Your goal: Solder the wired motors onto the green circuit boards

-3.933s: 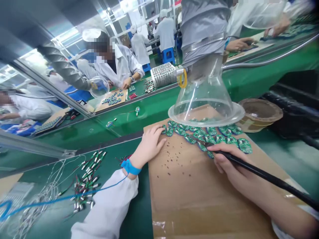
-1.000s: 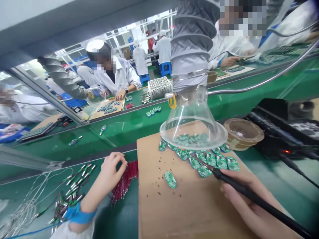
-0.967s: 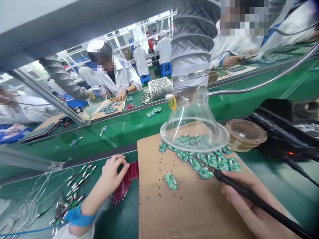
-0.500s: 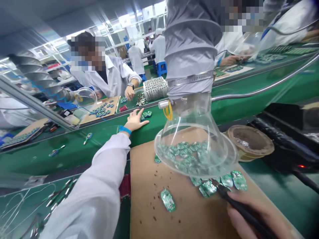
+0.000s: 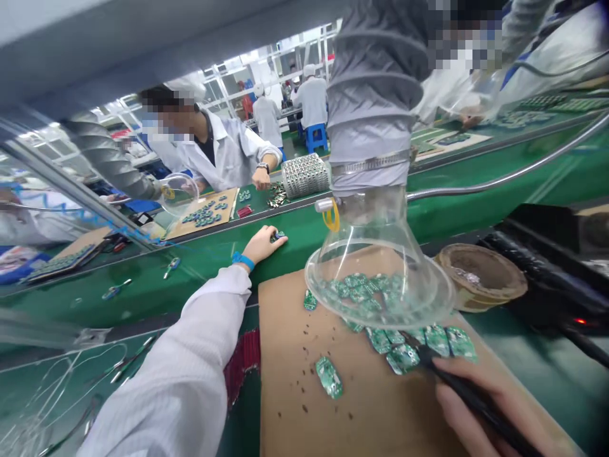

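My left hand (image 5: 264, 245) reaches out to the green belt, its fingers curled down round small green circuit boards (image 5: 278, 236), which they largely cover. A blue band circles that wrist. My right hand (image 5: 469, 397) grips a black soldering iron (image 5: 464, 387), its tip pointing left among the green circuit boards (image 5: 403, 359) on the cardboard sheet (image 5: 352, 422). One circuit board (image 5: 328, 377) lies apart, with dark specks beside it. Over the cluster hangs a clear fume hood (image 5: 375, 279), through which more boards show.
A round tub (image 5: 480, 273) with silvery bits stands right of the hood, near a black device (image 5: 547, 254) with a red light. Red wires (image 5: 243, 365) lie left of the cardboard. Across the belt, a co-worker (image 5: 223, 149) sits by a perforated metal drum (image 5: 304, 176).
The fingers of my left hand were spread beside the boards on the belt and have now curled over them. My right hand has barely moved with the iron. The view has shifted slightly.
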Demonstrator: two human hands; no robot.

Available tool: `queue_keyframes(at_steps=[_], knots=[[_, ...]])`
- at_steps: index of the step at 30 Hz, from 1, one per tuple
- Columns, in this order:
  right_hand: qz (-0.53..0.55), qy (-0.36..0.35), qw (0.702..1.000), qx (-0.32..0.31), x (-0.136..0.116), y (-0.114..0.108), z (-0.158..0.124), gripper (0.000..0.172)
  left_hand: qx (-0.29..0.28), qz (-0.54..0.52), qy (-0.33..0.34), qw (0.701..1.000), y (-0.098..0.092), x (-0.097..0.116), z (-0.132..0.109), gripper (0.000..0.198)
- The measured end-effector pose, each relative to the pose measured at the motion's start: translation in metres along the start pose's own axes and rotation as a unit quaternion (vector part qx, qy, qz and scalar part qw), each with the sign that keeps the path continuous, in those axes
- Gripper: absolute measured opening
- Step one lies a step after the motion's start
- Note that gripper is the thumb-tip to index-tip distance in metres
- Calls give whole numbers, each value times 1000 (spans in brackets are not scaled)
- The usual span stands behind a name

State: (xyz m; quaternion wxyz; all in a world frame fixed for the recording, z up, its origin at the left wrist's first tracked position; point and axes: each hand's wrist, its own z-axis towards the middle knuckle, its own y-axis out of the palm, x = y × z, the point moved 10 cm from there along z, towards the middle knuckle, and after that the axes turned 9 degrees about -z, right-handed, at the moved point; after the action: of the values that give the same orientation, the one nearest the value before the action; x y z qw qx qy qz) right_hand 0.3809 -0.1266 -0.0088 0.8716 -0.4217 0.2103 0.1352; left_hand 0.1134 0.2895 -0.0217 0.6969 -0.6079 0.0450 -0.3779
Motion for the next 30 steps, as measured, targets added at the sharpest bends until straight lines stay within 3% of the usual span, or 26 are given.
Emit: queue_keyframes(at_steps=[5, 8, 11, 14, 19, 23, 27, 30], knots=[[41, -8, 999, -34, -16, 1, 13, 26, 10, -14, 27, 999, -26, 70, -80, 43], [72, 13, 997, -26, -20, 1, 14, 21, 5, -18, 34, 999, -19, 115, -126, 47], [118, -6, 991, -58, -30, 7, 12, 20, -1, -21, 18, 1000, -14, 141, -154, 49], [134, -19, 983, -127, -37, 18, 8, 21, 24, -20, -20, 999, -36, 139, -178, 55], [151, -68, 972, -165, -57, 16, 4, 18, 38, -17, -83, 996, -82, 108, -253, 31], [152, -136, 962, -180, -92, 15, 9, 12, 50, -1, -116, 992, -83, 93, -306, 28], [183, -223, 927, -240, -131, 37, 13, 24, 79, 16, -126, 989, -77, 85, -309, 26], [182, -256, 918, -243, -140, 56, 16, 35, 54, 13, -101, 993, -71, 81, -295, 18]])
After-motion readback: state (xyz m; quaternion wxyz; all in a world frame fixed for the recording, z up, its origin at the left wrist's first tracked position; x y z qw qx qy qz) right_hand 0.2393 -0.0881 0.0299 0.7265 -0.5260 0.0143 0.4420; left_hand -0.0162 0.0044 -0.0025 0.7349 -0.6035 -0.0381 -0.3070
